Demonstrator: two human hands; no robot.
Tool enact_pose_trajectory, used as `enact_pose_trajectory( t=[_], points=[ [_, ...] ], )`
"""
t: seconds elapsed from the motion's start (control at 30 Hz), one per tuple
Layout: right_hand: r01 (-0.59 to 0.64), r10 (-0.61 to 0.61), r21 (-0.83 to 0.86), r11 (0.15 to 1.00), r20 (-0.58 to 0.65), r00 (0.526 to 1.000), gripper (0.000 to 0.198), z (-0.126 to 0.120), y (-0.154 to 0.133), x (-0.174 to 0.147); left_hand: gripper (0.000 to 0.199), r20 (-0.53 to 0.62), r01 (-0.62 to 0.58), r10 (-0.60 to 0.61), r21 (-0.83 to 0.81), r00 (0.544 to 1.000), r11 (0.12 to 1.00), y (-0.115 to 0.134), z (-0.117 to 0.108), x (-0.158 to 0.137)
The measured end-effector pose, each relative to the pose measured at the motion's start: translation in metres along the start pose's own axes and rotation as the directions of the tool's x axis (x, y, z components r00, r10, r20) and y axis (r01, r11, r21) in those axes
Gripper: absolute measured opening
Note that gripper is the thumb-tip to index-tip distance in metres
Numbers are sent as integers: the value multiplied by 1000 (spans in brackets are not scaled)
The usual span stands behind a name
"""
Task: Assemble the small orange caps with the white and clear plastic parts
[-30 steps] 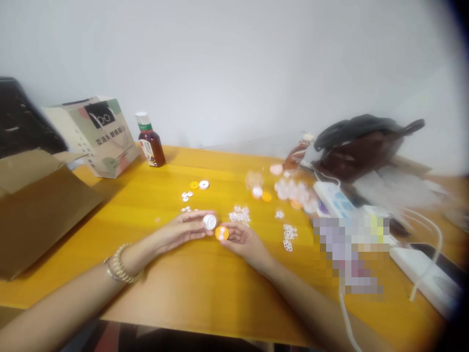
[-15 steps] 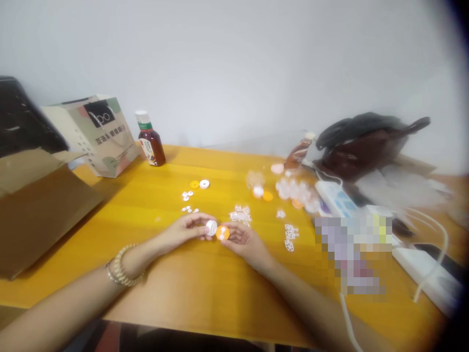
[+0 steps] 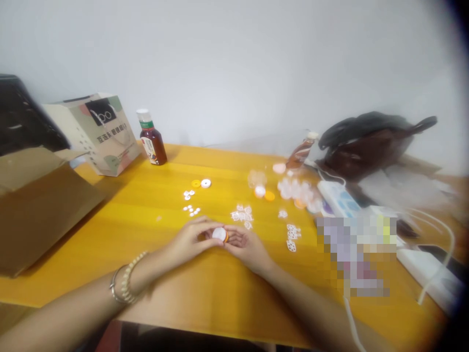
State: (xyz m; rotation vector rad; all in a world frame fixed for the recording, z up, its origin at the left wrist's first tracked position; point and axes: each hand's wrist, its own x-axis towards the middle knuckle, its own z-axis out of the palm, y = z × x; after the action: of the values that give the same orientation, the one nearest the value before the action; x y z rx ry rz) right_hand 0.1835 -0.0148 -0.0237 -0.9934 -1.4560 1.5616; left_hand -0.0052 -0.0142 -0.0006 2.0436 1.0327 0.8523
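In the head view, my left hand point(image 3: 203, 233) is closed on a round white disc point(image 3: 219, 234), thumb at the near edge and fingers at the far edge. My right hand point(image 3: 245, 247) grips an orange round piece point(image 3: 226, 236) that sits right behind the white disc, with only its orange rim showing. The two pieces lie face to face between my hands, just above the table point(image 3: 176, 288). Whether they are locked together I cannot tell. Beyond my fingers lie several thin white openwork pieces point(image 3: 242, 214) and small white round parts point(image 3: 190, 210).
A yellow ring point(image 3: 196, 184) and a white ring point(image 3: 205, 183) lie farther back. Left stand a cardboard box point(image 3: 47, 210), a paper bag point(image 3: 110, 142) and a brown bottle point(image 3: 154, 146). Right are clear round pieces point(image 3: 298, 188), a power strip point(image 3: 339, 198), cables and a dark bag point(image 3: 366, 146).
The white disc and the orange piece were side by side; now the white disc covers most of the orange one. My left hand has moved right, against my right hand.
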Motion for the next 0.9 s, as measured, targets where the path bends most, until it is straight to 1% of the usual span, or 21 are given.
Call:
enact_pose_trajectory(
  t=[0.1,0.17,0.43,0.53,0.67,0.9],
  points=[
    [-3,3,14,1000,0,1000,37,1,1,0,30,-6,-19,20,72,1000,997,2,1,-1],
    [-7,8,33,999,-22,1000,40,1,2,-1,30,-10,-40,41,103,999,994,1,2,-2],
    [-37,43,131,991,-41,998,34,1,4,-1,29,-19,-69,72,118,997,991,0,4,-2],
    [-47,52,149,988,-35,998,33,2,2,-2,28,16,-102,101,114,995,988,-1,2,-2],
    [-53,55,147,988,-11,998,31,3,-2,-3,34,70,-144,139,77,988,987,-4,0,-2],
    [-81,80,141,987,15,997,29,3,-5,-3,36,153,-175,165,60,974,983,-4,-5,-1]
  ],
)
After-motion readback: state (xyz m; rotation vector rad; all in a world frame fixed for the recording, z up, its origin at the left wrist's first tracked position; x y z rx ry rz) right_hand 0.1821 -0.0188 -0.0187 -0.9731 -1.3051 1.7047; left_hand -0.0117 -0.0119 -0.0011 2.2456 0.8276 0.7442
